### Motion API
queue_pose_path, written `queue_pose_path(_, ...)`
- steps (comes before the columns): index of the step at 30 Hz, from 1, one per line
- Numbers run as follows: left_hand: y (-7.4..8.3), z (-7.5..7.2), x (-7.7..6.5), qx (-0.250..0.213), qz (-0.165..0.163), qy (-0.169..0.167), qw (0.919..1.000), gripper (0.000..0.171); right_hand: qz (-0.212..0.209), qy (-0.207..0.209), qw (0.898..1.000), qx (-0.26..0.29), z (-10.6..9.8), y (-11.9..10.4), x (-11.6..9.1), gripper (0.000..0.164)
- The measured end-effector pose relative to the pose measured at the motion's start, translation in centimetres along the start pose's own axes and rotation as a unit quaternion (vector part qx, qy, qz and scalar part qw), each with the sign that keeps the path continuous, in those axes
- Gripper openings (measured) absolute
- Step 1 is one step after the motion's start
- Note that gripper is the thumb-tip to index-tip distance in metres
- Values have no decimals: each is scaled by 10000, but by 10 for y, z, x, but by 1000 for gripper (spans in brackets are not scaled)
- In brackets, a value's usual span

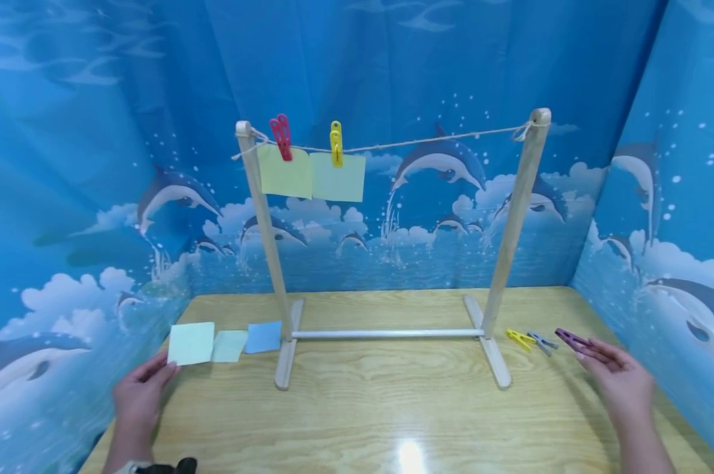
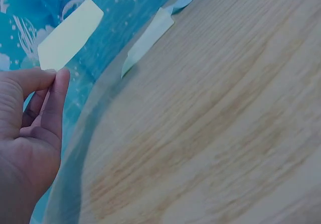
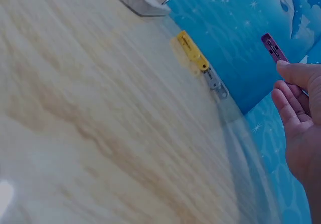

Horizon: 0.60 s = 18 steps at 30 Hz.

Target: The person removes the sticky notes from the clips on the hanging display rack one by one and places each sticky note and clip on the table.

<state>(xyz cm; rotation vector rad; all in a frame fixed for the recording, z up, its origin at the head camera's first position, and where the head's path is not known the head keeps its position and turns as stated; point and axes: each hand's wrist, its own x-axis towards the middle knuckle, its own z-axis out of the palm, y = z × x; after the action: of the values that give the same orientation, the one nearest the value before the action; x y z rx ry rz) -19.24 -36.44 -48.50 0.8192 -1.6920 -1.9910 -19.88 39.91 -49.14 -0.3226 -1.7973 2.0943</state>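
Note:
My left hand (image 1: pixel 140 388) pinches a pale green sticky note (image 1: pixel 191 343) by its lower corner, and in the left wrist view that note (image 2: pixel 72 33) is up off the table. Beside it on the table lie another pale green note (image 1: pixel 229 346) and a blue note (image 1: pixel 263 337). At the right, my right hand (image 1: pixel 620 382) holds a purple clothespin (image 1: pixel 573 340) between thumb and fingers, its tip pointing away to the left. Close by on the table are a yellow clothespin (image 1: pixel 520 340) and a grey clothespin (image 1: pixel 543 343).
A wooden stand (image 1: pixel 514 230) carries a string (image 1: pixel 416 141) between its posts. A red clothespin (image 1: pixel 282 137) and a yellow clothespin (image 1: pixel 336 143) grip a yellow note (image 1: pixel 286 174) and a pale green note (image 1: pixel 339 179) on it. A dolphin curtain (image 1: pixel 392 79) encloses the table (image 1: pixel 381 401).

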Motion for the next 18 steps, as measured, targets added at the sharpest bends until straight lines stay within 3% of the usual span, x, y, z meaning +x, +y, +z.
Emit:
queue_pose_path(5,-5,-1,8,210,0,166,9996,42,-49,111,9950,-986,-1,8,13,31)
queue_pose_path(11,-7,-1,18,937,-144,404,9947,51,19,320,9695,-2432,4,14,26,31)
queue_pose_path(18,-10,0,30,1752,-193,510,9830,50,300,500,9519,-3009,2,21,36,44)
